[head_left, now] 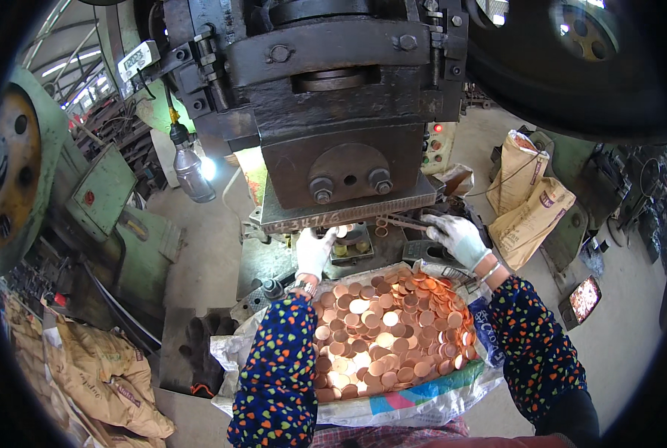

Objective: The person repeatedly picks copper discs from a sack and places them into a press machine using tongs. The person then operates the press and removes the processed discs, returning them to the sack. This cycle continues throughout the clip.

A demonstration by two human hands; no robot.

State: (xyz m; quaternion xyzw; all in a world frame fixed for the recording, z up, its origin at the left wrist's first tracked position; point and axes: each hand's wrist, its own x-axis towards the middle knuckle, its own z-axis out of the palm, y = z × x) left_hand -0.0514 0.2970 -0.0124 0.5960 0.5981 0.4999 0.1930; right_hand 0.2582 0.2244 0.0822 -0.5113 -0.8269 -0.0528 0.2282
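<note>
My left hand (pixel 315 252), in a white glove, is in front of the press die, its thumb and fingers closed at a small bright disc (pixel 342 231). My right hand (pixel 457 239), gloved too, grips a pair of long thin metal tongs (pixel 404 222) that point left under the press's upper block (pixel 345 168). Close to the tongs' tips are small copper-coloured rings (pixel 381 226). The lower die (pixel 354 246) lies between both hands, partly hidden beneath the upper block. Below my forearms, a heap of copper discs (pixel 386 328) fills a sack-lined tray (pixel 233 351).
A lit lamp in a plastic bottle (pixel 193 173) hangs left of the press. Paper sacks (pixel 531 216) stand on the right, and more sacks (pixel 109 373) lie at lower left. A control panel (pixel 436 145) with a red light is behind the press. Green machines (pixel 102 194) flank the left.
</note>
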